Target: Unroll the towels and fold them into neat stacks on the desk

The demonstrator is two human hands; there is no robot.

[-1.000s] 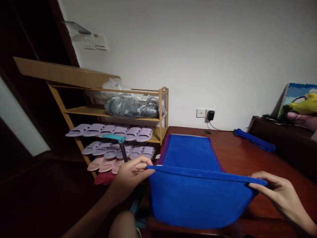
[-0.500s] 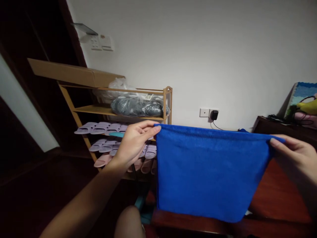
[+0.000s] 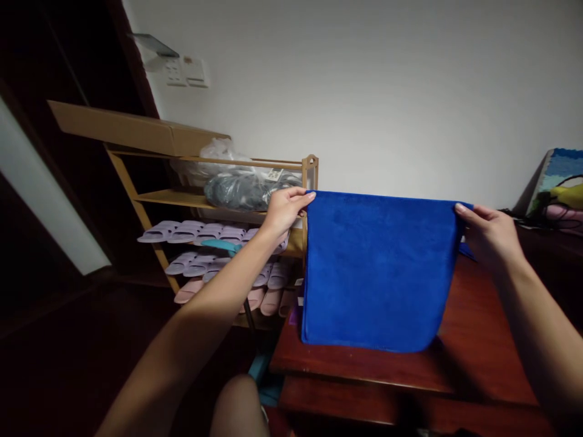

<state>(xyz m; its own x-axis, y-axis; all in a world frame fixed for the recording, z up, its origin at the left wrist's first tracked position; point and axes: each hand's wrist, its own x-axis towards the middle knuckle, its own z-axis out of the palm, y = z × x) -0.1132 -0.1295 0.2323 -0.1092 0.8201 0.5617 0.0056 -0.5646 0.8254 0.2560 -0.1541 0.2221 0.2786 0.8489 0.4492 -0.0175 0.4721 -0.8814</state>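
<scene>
A blue cloth (image 3: 380, 273) hangs spread out between my two hands, folded along its top edge. My left hand (image 3: 286, 212) pinches its upper left corner between thumb and fingers. At the upper right corner, my right hand (image 3: 492, 233) grips it the same way. The lower edge of the cloth hangs at the reddish-brown wooden table (image 3: 355, 367); whether it touches the tabletop I cannot tell. Part of another blue item shows behind the cloth near my right hand, mostly hidden.
To the left stands a wooden shoe rack (image 3: 311, 167) with lilac slippers (image 3: 189, 230), pink slippers and plastic-wrapped items (image 3: 241, 188). A cardboard box (image 3: 122, 130) lies on top. On the right, a colourful picture (image 3: 567, 182) leans against the wall. My knee (image 3: 241, 406) is below.
Both hands have moved up and away from me with the cloth, and the right hand has shifted left. The cloth's lower edge is now further back over the table.
</scene>
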